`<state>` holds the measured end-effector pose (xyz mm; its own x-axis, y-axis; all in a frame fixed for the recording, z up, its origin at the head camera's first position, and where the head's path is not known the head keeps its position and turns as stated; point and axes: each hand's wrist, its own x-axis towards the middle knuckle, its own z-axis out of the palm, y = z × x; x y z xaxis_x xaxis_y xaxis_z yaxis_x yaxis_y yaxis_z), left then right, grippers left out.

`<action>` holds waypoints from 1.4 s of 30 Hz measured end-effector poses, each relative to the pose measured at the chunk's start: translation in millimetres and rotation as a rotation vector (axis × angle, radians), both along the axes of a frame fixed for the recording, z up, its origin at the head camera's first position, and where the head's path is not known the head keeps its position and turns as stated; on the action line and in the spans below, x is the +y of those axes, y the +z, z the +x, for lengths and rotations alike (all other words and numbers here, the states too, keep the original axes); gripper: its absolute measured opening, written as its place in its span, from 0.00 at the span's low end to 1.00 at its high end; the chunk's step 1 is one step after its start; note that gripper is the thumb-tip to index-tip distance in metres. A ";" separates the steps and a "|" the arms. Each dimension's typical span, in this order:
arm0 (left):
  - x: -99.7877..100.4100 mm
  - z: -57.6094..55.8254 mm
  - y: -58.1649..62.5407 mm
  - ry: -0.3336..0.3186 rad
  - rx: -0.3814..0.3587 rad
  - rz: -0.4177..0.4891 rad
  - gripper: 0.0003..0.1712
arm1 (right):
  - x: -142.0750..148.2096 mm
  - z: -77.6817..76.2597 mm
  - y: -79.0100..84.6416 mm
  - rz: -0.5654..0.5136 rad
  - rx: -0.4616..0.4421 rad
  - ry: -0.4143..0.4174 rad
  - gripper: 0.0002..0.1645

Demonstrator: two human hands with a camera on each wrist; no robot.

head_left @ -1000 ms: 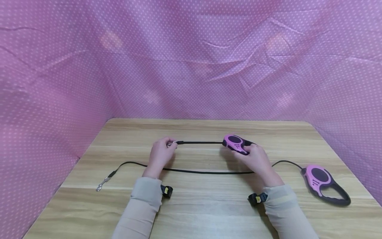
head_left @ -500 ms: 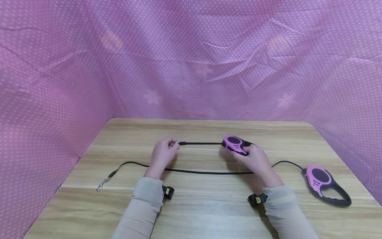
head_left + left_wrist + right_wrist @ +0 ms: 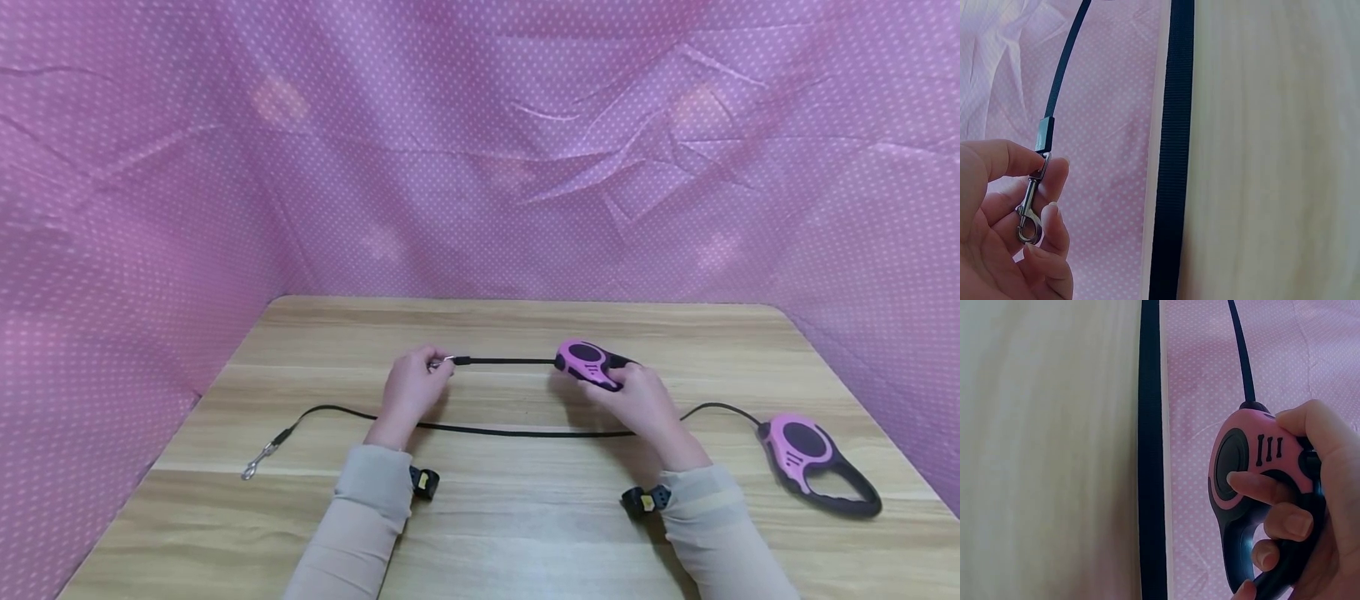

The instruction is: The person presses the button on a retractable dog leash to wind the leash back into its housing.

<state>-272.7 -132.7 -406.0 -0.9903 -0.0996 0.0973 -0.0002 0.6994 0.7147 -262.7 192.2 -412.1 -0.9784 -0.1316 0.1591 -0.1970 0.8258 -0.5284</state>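
Observation:
Between thumb and fingers, my left hand (image 3: 414, 387) pinches the metal snap hook (image 3: 1030, 209) at the end of a black leash strap (image 3: 510, 361). My right hand (image 3: 641, 404) grips the black handle of a pink and black retractable dog leash (image 3: 1232, 462), fingers curled through its loop. The strap runs nearly straight between the two hands, above the table. A second pink and black retractable leash (image 3: 804, 450) lies at the right. Its strap (image 3: 517, 433) stretches left under both forearms to another snap hook (image 3: 258, 461) on the table.
The wooden table (image 3: 525, 525) reaches back to a pink polka-dot cloth (image 3: 480, 167) that hangs behind and at both sides. A small black wrist camera (image 3: 423, 483) is strapped at the left cuff, another camera (image 3: 641, 502) at the right.
My left hand has shifted slightly right with the snap hook, and the strap between the hands is a little shorter. My right hand has barely moved.

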 end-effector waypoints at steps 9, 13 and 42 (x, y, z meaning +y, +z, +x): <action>2.3 3.1 1.7 -0.011 -0.029 0.006 0.16 | -2.4 1.4 -0.8 0.004 -0.012 0.005 0.25; 4.0 4.1 2.7 -0.016 -0.030 0.003 0.16 | -3.2 1.9 0.1 0.010 -0.018 0.008 0.26; 8.8 5.5 2.8 -0.041 -0.030 -0.067 0.13 | -4.9 1.3 -0.2 0.029 -0.051 0.010 0.30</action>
